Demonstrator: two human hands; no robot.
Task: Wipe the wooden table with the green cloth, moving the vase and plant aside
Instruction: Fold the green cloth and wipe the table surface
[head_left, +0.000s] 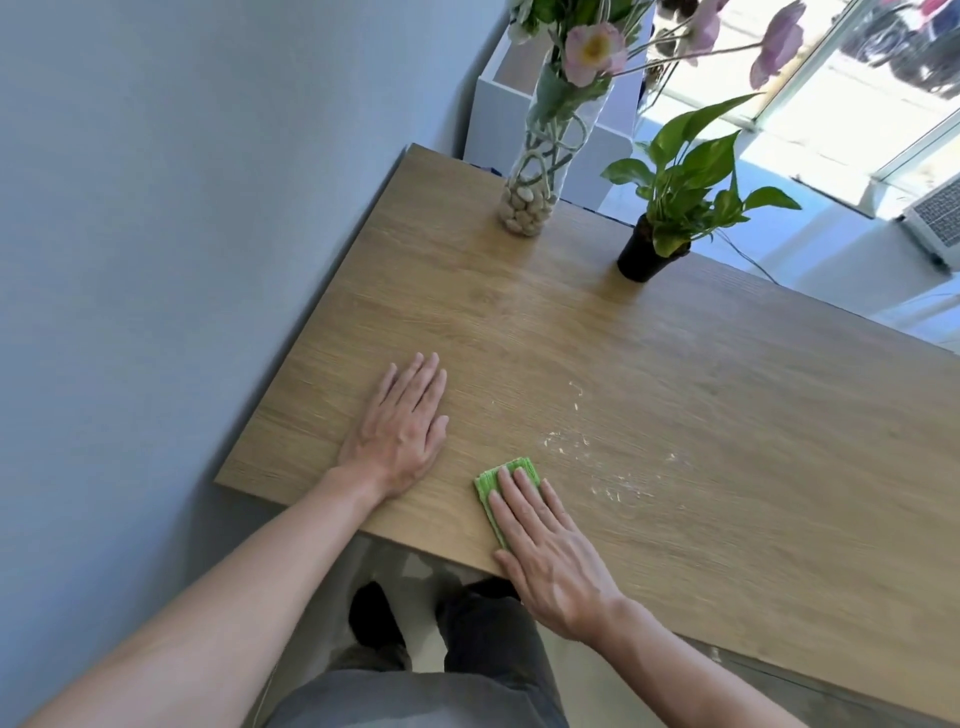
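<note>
Right hand (553, 558) presses the cloth (496, 486) flat-fingered at the table's (727, 467) near edge; left hand (402, 428) lies flat at nine o'clock. Vase (540, 171) and plant (665, 218) stand at twelve.

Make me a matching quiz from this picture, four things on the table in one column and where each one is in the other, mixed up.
1 green cloth
2 glass vase
3 potted plant
4 left hand

A far edge, black pot
B flat on bare wood
C under right hand
D far edge, pebbles inside

Pairs: 1-C, 2-D, 3-A, 4-B
</note>
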